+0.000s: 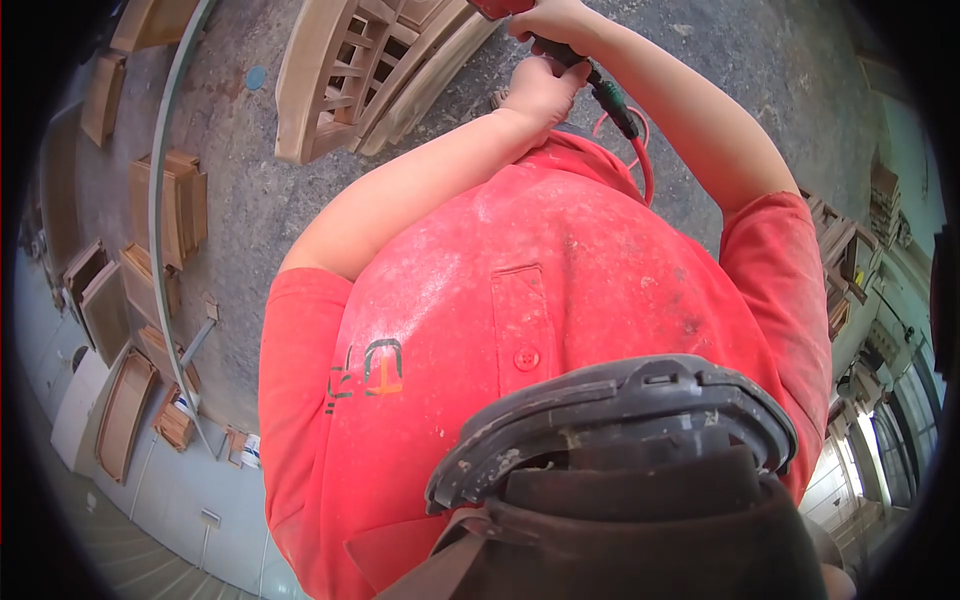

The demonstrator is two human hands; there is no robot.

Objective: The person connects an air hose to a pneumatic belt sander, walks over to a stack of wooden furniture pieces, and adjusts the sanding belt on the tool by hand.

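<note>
A red-and-black air tool (556, 50) is in both my hands near the top edge. My right hand (560, 22) closes over its upper part, beside the red body, which is cut off by the frame. My left hand (543, 92) is wrapped around the black handle lower down, close to my belly. A green connector (608, 97) joins the handle to a red air hose (648, 165) that loops down beside my shirt. Just left of my hands, slatted curved wooden frames (370, 70) lie on the floor. The tool's working end is out of view.
Stacked wooden panels (172, 210) and curved wood pieces (127, 410) stand at left, behind a long grey pipe or rail (157, 200). More wooden parts (845, 245) are piled at right. Beneath is dusty grey floor (245, 170). A dark respirator-like mask (620, 430) fills the lower foreground.
</note>
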